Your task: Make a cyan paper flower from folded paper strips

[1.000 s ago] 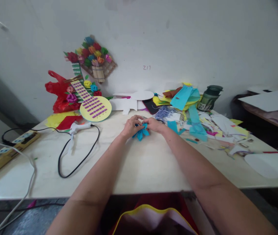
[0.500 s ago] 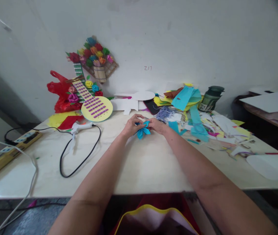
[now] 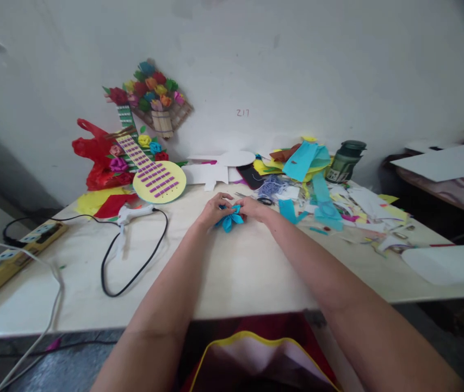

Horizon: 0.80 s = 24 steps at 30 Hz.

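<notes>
Blue flower (image 3: 229, 220): Pinch Near the Centre, Spare the Petals

We have the flower between our two hands, over the middle of the white table (image 3: 256, 272), with pointed petals fanning toward us. Whether the lowest tips touch the tabletop, we cannot tell. Our left hand (image 3: 214, 210) curls over the flower's left side, pinching it near the centre. Our right hand (image 3: 252, 208) is closed on the right side, though it is turned so that we cannot make out which fold it grips.

For work this small, we judge it best to let one hand clamp and the other shape. The left grip seems suited to steadying: firm at the base, light on the petals. With the right, we would press in small pinches rather than tug, since thin material like this probably creases or tears when pulled. Turning the flower between pinches would let us check that the petals spread evenly and none is trapped under a thumb.

The scissors (image 3: 265, 201) lie just beyond our right hand, blades angled leftward, so we should mind the points. The glue gun (image 3: 134, 213) lies well apart to the left, its black cord (image 3: 111, 295) looping on the tabletop; our left arm (image 3: 174, 272) should clear that loop.
</notes>
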Available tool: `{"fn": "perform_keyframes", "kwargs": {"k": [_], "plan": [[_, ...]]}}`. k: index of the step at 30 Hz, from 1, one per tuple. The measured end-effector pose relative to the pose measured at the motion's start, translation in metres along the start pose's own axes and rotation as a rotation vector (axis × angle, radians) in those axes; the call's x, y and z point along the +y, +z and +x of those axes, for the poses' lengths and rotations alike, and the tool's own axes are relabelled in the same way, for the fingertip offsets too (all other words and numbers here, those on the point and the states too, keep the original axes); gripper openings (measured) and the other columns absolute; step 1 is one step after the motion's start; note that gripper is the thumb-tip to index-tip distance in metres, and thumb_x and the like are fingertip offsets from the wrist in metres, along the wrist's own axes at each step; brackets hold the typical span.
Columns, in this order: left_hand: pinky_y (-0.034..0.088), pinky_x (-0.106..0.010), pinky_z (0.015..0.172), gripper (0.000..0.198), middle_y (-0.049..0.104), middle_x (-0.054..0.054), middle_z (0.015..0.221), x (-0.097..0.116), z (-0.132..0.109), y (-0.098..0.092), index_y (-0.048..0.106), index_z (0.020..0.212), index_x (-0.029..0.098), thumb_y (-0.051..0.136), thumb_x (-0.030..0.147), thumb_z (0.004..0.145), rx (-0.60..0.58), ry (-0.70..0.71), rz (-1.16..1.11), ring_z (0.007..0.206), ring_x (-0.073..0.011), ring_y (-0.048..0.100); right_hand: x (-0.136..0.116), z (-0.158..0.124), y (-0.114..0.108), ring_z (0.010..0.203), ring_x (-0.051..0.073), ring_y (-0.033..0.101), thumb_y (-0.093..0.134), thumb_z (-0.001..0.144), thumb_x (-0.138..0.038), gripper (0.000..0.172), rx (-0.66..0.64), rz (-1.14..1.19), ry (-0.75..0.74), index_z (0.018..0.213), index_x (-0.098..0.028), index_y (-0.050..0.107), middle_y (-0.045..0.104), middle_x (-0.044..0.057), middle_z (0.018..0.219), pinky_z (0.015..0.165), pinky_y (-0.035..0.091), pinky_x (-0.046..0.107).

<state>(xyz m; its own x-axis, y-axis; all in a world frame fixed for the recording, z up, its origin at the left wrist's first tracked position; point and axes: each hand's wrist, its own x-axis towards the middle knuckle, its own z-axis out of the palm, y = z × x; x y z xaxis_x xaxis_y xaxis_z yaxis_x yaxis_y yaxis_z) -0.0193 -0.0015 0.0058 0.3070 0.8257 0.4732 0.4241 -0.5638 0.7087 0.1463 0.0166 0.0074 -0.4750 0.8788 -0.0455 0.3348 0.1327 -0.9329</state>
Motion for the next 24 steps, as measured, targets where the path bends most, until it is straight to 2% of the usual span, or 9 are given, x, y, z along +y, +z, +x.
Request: {"fn": "perform_keyframes", "kwargs": {"k": [5,8,14,18,24], "plan": [[0.045,-0.03,0.077,0.017,0.057,-0.006,0.105,-0.002,0.001,-0.002,0.065,0.064,0.017,0.069,0.034,0.06,-0.068,-0.097,-0.131,0.091,-0.0179,0.056,0.008,-0.003,0.0,0.043,0.006,0.038,0.059,0.062,-0.028,0.014,-0.018,0.068,-0.048,0.062,-0.015,0.054,0.046,-0.008,0.044,0.046,0.032,0.021],[0.046,-0.03,0.077,0.019,0.057,-0.007,0.108,-0.003,-0.001,-0.002,0.065,0.064,0.017,0.069,0.035,0.06,-0.066,-0.123,-0.159,0.09,-0.0175,0.056,0.009,-0.002,0.001,0.043,0.006,0.037,0.057,0.063,-0.028,0.015,-0.051,0.042,-0.043,0.059,-0.016,0.052,0.045,-0.008,0.043,0.047,0.031,0.022],[0.045,-0.031,0.079,0.019,0.057,-0.007,0.108,-0.008,-0.011,0.003,0.064,0.064,0.017,0.068,0.035,0.063,0.032,-0.115,-0.168,0.094,-0.0183,0.055,0.006,-0.002,0.003,0.043,0.006,0.037,0.056,0.063,-0.027,0.013,-0.034,0.001,-0.038,0.057,-0.016,0.051,0.045,-0.008,0.043,0.05,0.033,0.024],[0.044,-0.031,0.082,0.016,0.058,-0.007,0.107,-0.009,-0.013,0.005,0.064,0.065,0.017,0.068,0.033,0.064,0.037,-0.071,-0.13,0.097,-0.0188,0.055,0.002,-0.005,0.005,0.043,0.007,0.039,0.056,0.063,-0.024,0.01,-0.008,-0.013,-0.007,0.058,-0.016,0.053,0.046,-0.008,0.043,0.054,0.037,0.025],[0.044,-0.032,0.081,0.013,0.057,-0.007,0.107,-0.007,-0.013,0.003,0.063,0.064,0.017,0.067,0.029,0.064,0.044,-0.038,-0.101,0.095,-0.0184,0.055,0.001,-0.006,0.008,0.043,0.007,0.039,0.056,0.061,-0.024,0.01,0.042,-0.037,-0.024,0.057,-0.016,0.051,0.045,-0.007,0.043,0.05,0.034,0.024]]}}
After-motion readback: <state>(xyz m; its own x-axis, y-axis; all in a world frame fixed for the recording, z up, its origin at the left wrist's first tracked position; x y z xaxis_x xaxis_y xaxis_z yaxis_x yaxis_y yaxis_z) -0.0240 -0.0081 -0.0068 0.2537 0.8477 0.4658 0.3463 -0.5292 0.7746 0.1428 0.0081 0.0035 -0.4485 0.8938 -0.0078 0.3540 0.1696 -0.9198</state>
